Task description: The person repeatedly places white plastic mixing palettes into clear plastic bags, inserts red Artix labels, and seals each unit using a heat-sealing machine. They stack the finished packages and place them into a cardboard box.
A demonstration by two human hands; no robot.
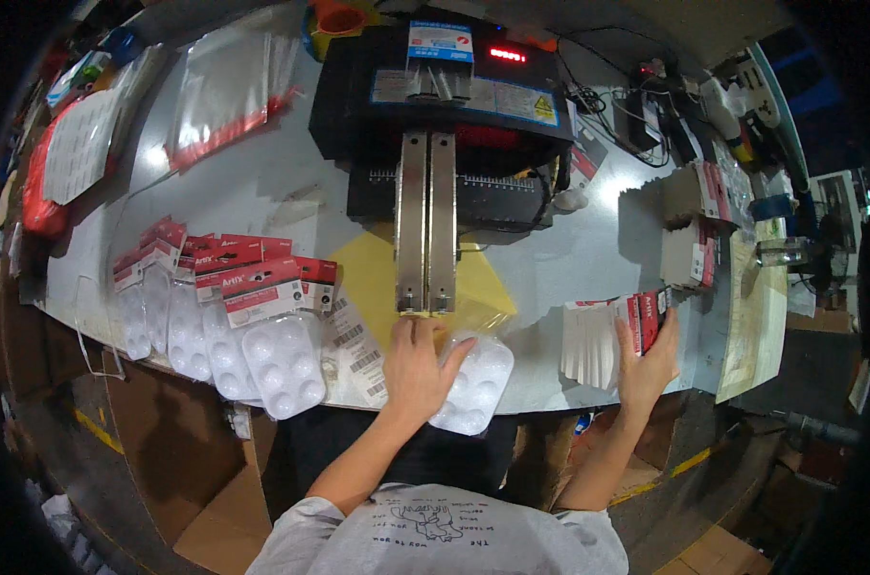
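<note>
My left hand (419, 371) is closed on a white paint palette (478, 391) with round wells, thumb on its top left. Clear film shows at the palette's upper edge, by the ends of two metal rails (427, 230). The curled fingertips are partly hidden beneath the rail ends. Over on the right, my right hand (649, 356) grips a red and white header card (648, 318) at the right end of a row of folded cards (589, 343). How many cards it holds, I cannot tell.
Several bagged palettes (284, 366) with red header cards lie overlapped at left. A black machine (358, 96) carries the rails above a yellow sheet (492, 278). Clear bags (226, 81) lie far left, more card stacks (681, 257) far right. Barcode labels (356, 350) sit beside my left hand.
</note>
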